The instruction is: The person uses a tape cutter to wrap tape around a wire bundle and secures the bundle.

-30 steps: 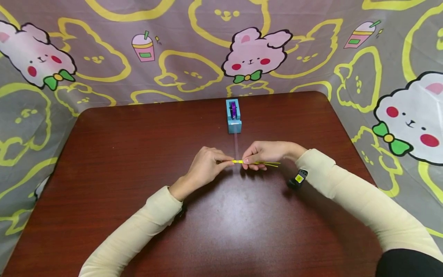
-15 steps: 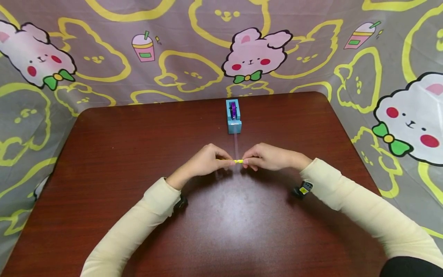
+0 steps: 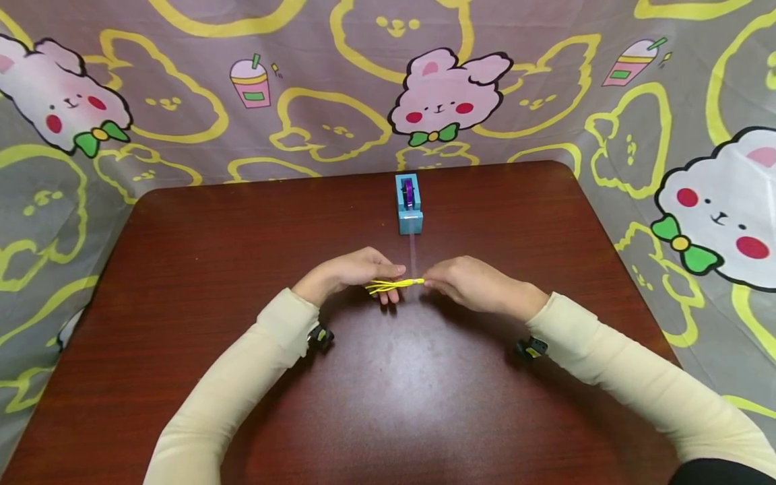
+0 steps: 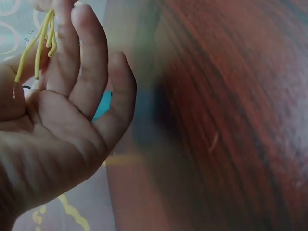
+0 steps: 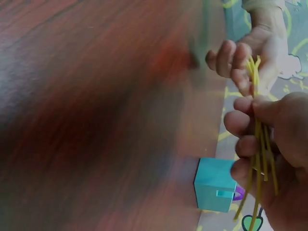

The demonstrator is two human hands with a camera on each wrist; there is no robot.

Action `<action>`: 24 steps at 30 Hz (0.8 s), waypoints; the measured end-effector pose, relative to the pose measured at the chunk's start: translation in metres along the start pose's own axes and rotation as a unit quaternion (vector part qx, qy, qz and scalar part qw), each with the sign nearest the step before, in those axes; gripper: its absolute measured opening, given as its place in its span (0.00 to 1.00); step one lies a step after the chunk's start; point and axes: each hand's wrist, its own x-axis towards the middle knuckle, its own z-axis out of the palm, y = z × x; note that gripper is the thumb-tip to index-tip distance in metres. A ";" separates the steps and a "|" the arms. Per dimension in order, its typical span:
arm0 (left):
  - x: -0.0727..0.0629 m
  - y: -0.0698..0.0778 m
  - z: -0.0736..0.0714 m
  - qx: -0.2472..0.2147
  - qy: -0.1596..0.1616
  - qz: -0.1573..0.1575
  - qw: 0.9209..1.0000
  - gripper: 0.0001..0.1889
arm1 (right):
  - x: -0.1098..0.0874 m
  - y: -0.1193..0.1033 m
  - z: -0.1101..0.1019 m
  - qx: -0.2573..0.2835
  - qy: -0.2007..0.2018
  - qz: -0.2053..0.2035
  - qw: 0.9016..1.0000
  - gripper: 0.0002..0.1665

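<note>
A bundle of thin yellow wires (image 3: 394, 284) lies crosswise between my hands. My right hand (image 3: 473, 286) pinches its middle between thumb and fingers, and the loose ends run down along that palm in the right wrist view. My left hand (image 3: 360, 268) is turned palm toward the other ends, fingers loosely spread around the fanned wires (image 4: 38, 53), thumb above. A strip of clear tape (image 3: 413, 249) stretches from the blue tape dispenser (image 3: 409, 221) to the bundle, meeting it just left of my right fingertips.
The dispenser, with a purple roll (image 3: 409, 194), stands toward the back of the dark wooden table (image 3: 242, 242). A patterned curtain (image 3: 327, 67) surrounds the table's back and sides. Both wrists wear a small black camera.
My left hand has loosened its pinch and turned palm up, uncovering the fanned wire ends. My right hand has rolled over, its back now up, and keeps hold of the bundle at the tape.
</note>
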 end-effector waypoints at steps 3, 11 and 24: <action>0.003 -0.001 -0.002 -0.001 -0.018 -0.003 1.000 0.23 | -0.003 -0.001 0.004 -0.056 0.035 -0.019 0.998 0.06; 0.007 -0.003 -0.003 -0.058 -0.037 -0.042 0.997 0.25 | -0.008 -0.002 0.011 -0.206 0.080 -0.073 0.973 0.04; 0.009 -0.003 0.000 -0.070 -0.037 -0.043 0.996 0.24 | -0.013 0.005 0.015 -0.265 0.104 -0.109 0.952 0.09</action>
